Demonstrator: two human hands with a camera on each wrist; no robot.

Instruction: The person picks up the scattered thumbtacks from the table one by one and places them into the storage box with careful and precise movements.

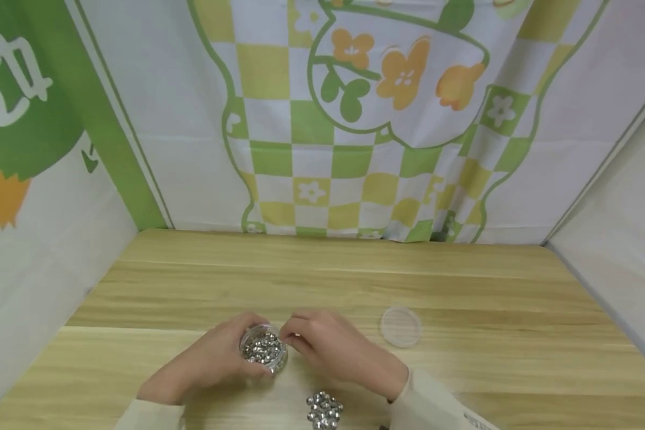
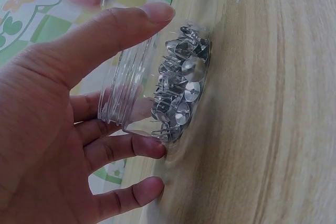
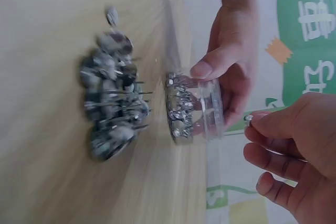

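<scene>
My left hand point(image 1: 206, 361) grips a clear plastic jar point(image 2: 128, 82) standing on the table, thumb on one side and fingers on the other. Silver thumbtacks point(image 2: 178, 80) fill the lower part of the jar, which has no lid on. My right hand point(image 1: 338, 349) is beside the jar's open mouth. Between its thumb and index finger it pinches a small silver thumbtack point(image 3: 249, 119), mostly hidden by the fingertips. A heap of loose thumbtacks point(image 1: 324, 411) lies on the table in front of the jar, below the right forearm.
A round clear lid point(image 1: 401, 326) lies flat on the wooden table point(image 1: 489, 298), to the right of the right hand. Patterned cloth point(image 1: 312, 161) hangs behind the table's far edge, and pale cloth panels flank both sides.
</scene>
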